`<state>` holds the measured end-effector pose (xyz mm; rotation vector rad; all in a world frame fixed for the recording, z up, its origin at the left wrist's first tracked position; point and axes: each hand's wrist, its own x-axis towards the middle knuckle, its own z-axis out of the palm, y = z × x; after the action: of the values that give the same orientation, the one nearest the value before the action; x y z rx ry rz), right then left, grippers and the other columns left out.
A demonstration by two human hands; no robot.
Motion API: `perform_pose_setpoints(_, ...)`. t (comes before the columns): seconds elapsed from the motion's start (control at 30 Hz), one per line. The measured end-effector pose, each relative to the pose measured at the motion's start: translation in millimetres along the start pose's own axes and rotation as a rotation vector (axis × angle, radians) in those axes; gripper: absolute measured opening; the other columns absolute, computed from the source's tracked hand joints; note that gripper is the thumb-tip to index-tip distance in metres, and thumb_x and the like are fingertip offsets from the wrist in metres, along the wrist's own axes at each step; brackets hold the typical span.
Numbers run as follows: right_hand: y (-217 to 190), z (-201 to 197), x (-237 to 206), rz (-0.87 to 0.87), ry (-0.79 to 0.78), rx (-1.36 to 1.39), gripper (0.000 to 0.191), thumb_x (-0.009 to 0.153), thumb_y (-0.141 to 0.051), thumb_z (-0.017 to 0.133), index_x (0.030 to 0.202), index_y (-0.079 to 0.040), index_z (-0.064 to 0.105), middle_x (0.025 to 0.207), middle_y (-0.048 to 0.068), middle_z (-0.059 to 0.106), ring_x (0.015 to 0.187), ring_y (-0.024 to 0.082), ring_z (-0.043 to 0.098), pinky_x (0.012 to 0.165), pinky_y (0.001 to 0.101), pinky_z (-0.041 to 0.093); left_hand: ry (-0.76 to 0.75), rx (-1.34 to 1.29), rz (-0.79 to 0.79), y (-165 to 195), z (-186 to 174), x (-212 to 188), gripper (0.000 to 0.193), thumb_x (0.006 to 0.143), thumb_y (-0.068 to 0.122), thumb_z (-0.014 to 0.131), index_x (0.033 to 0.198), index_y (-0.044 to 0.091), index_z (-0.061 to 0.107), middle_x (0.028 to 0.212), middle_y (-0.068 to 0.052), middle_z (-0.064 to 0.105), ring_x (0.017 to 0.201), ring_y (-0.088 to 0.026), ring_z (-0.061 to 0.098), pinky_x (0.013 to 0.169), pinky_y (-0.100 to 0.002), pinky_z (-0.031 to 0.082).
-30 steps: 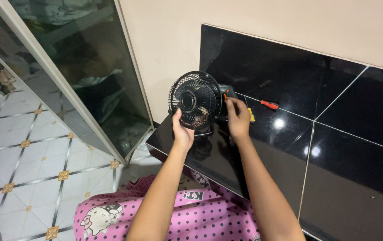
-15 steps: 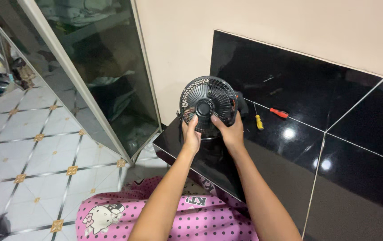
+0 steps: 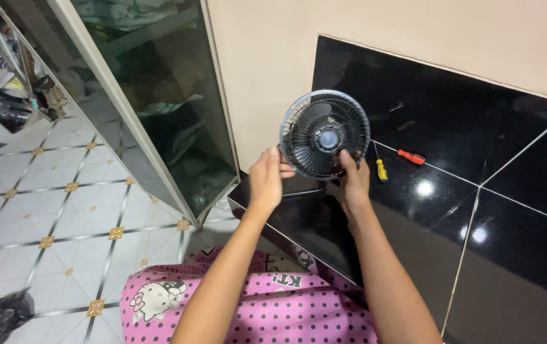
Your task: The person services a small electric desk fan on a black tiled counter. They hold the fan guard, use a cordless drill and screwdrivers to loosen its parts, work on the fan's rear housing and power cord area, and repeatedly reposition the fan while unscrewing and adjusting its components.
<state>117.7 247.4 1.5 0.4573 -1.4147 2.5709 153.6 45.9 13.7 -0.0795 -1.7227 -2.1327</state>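
A small black table fan [image 3: 324, 135] with a round wire grille is held up above the glossy black tiled counter [image 3: 452, 210], its front facing me. My left hand [image 3: 266, 179] grips the lower left rim of the grille. My right hand [image 3: 353, 181] holds the lower right rim, thumb across the front wires. On the counter just right of the fan lie a yellow-handled screwdriver [image 3: 381, 169] and a red-handled screwdriver [image 3: 411, 157], both untouched.
A cream wall [image 3: 267, 70] rises behind the fan. A glass-fronted cabinet [image 3: 152, 95] with a pale metal frame stands to the left. White patterned floor tiles [image 3: 63, 210] spread below, with a black bag [image 3: 2, 313] at the lower left. Pink dotted clothing [image 3: 286, 312] covers my lap.
The fan has been lifted off the counter and raised, both hands shifting to the grille's lower rim. The view has swung, so the screwdrivers appear farther right.
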Motion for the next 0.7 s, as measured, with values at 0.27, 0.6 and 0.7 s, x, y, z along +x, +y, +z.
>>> perform_pose_setpoints(0.27,-37.6,31.2,-13.0,0.035,-0.162,0.287,0.058,0.1,-0.051,0.052,0.142,-0.011,0.054,0.139,0.007,0.063,0.124,0.023,0.063,0.105,0.0456,0.049,0.241,0.64,0.568,13.7,-34.6,3.3,0.039,0.089,0.019,0.073,0.121,-0.001,0.062,0.106,-0.02,0.067,0.098,-0.034,0.065,0.085,-0.042,0.051)
perform_pose_setpoints(0.6,-25.6,17.6,-17.4,0.04,-0.298,0.338,0.053,0.103,-0.026,0.064,0.148,-0.008,0.043,0.141,0.008,0.058,0.128,0.025,0.058,0.105,0.0463,0.048,-0.001,0.575,0.353,-13.2,-24.5,19.4,0.016,0.102,0.011,0.054,0.107,0.0,0.065,0.095,-0.019,0.071,0.094,-0.038,0.071,0.087,-0.039,0.055)
perform_pose_setpoints(0.7,-15.7,33.9,-23.0,0.115,-0.233,0.237,0.063,0.091,-0.009,0.063,0.149,-0.009,0.039,0.142,0.01,0.056,0.127,0.026,0.059,0.106,0.0478,0.051,-0.02,0.611,0.412,-17.6,-27.4,26.1,0.023,0.094,0.002,0.056,0.112,-0.001,0.069,0.103,-0.021,0.073,0.104,-0.039,0.07,0.09,-0.04,0.054)
